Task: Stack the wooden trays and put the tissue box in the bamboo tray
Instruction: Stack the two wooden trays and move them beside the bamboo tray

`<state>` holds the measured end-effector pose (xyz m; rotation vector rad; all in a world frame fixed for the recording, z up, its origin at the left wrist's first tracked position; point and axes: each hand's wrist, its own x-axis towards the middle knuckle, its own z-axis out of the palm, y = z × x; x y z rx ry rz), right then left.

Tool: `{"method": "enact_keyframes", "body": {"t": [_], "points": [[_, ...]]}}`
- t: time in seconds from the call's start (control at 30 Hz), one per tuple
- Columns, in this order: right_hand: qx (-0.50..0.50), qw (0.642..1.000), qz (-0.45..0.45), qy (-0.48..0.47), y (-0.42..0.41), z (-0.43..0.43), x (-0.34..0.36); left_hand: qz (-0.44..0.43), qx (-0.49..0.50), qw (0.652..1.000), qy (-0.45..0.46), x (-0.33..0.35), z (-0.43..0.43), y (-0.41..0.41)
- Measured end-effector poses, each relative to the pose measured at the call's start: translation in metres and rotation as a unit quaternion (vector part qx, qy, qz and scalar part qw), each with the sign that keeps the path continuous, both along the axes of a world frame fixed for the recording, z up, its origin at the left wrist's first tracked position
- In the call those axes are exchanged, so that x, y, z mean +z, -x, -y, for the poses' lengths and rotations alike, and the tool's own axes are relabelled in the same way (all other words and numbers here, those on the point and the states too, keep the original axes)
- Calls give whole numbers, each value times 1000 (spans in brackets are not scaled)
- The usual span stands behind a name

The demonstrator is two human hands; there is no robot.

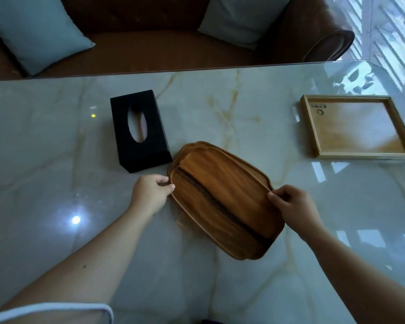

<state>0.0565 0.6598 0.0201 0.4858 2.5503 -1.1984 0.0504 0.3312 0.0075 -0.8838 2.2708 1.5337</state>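
Wooden trays [222,202] stacked, left hand [150,192], right hand [292,206] pinching opposite rims

Wooden trays [222,202]: gripped at opposite rims by left hand [150,191] and right hand [295,206].
Tissue box [139,129]: at 10 o'clock.
Bamboo tray [357,127]: at 2 o'clock.

Matte black rectangular tissue box [139,129] w/ pale oval slot. Just right of it, warm brown scalloped wooden tray [222,202], darker grain streak down the middle, lighter rim. Far right of the box, pale honey rectangular bamboo tray [357,127], small dark printed mark in a corner. Glossy white marble tabletop [56,183], amber veins. Behind the box: brown leather sofa [164,43], teal-grey cushions [35,31].
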Motion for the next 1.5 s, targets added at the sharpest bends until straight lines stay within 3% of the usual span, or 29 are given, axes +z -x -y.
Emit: {"method": "enact_keyframes", "body": {"t": [0.27,0.67,0.83,1.07,1.3,1.5], "points": [[69,997,-21,-42,48,-3,-10,-3,12,993,114,7,-21,11],[173,973,-56,-141,80,7,-18,9,9,992,127,4,-16,21],[171,972,-58,-152,77,4,-23,16,-24,985,169,6,-13,27],[154,976,-15,-150,71,1,-25,54,-81,983,157,4,-6,44],[156,981,-22,-112,85,-3,-17,121,-30,992,23,16,-13,4],[222,966,-30,-130,105,7,-12,150,-18,988,-23,20,-33,-42]]}}
